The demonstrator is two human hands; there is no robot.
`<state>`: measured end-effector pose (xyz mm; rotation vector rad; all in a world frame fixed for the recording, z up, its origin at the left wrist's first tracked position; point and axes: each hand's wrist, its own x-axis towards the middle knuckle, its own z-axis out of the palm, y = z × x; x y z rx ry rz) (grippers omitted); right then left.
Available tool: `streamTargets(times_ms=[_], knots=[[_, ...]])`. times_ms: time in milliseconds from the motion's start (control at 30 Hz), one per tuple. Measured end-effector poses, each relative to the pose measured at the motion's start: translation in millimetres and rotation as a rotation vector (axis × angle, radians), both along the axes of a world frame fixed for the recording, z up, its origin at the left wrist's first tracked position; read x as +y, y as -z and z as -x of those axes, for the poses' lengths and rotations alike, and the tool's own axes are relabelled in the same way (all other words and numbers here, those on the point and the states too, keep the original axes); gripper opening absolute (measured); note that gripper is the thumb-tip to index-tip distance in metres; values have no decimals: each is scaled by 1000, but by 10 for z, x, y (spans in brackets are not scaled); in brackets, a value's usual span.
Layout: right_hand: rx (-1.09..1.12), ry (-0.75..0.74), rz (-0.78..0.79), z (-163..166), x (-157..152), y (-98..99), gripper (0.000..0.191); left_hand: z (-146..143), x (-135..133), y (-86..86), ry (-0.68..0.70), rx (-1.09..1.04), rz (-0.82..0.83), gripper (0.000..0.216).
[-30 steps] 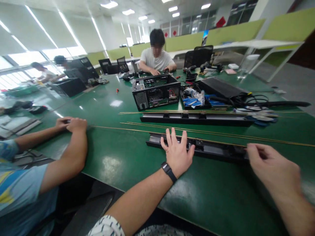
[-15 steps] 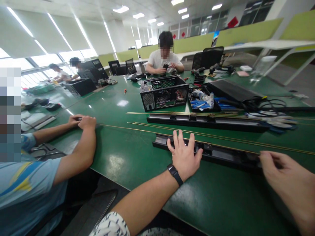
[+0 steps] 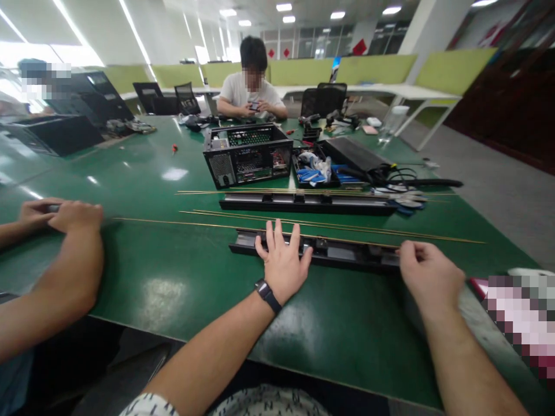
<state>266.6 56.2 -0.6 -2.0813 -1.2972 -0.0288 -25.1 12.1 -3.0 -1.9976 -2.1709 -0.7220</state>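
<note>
A long black rail (image 3: 342, 254) lies across the green table (image 3: 173, 277) in front of me. My left hand (image 3: 281, 263), with a black band on the wrist, rests flat on the rail's left part, fingers spread. My right hand (image 3: 427, 274) is closed over the rail's right end, fingers curled on its top edge. A thin brass rod (image 3: 173, 222) runs along the rail's far side and passes under my right fingertips. I cannot tell whether those fingers also pinch the rod.
Beyond lie a second black rail (image 3: 303, 203), more brass rods (image 3: 225, 192), an open computer case (image 3: 247, 155), a tray of blue parts (image 3: 316, 169), a flat black panel (image 3: 358, 153) and cables (image 3: 399, 173). A co-worker's hands (image 3: 65, 215) rest at left. Another person (image 3: 251, 86) sits opposite.
The view has swung to the right, so the table's right end shows. My left hand stays flat on the rail and my right stays closed at its end.
</note>
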Motion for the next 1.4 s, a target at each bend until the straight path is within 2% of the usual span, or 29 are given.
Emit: streamTargets(times_ms=[200, 500, 700, 967, 1133, 1200, 1400], knots=[[51, -236, -73, 159, -65, 11, 38, -10, -12, -7, -7, 18, -4, 61], [49, -88, -68, 73, -66, -30, 36, -9, -13, -12, -10, 28, -9, 60], [48, -276, -50, 193, -100, -44, 38, -8, -17, -16, -4, 31, -15, 59], [53, -96, -35, 71, -70, -48, 37, -7, -22, -22, -7, 34, -4, 60], [65, -258, -60, 142, -92, -18, 39, -12, -24, -23, -9, 34, 3, 60], [41, -269, -47, 158, -91, -19, 39, -12, -24, -21, -10, 32, 4, 61], [16, -81, -20, 41, -49, -39, 36, -2, -20, -11, -7, 31, -8, 60]])
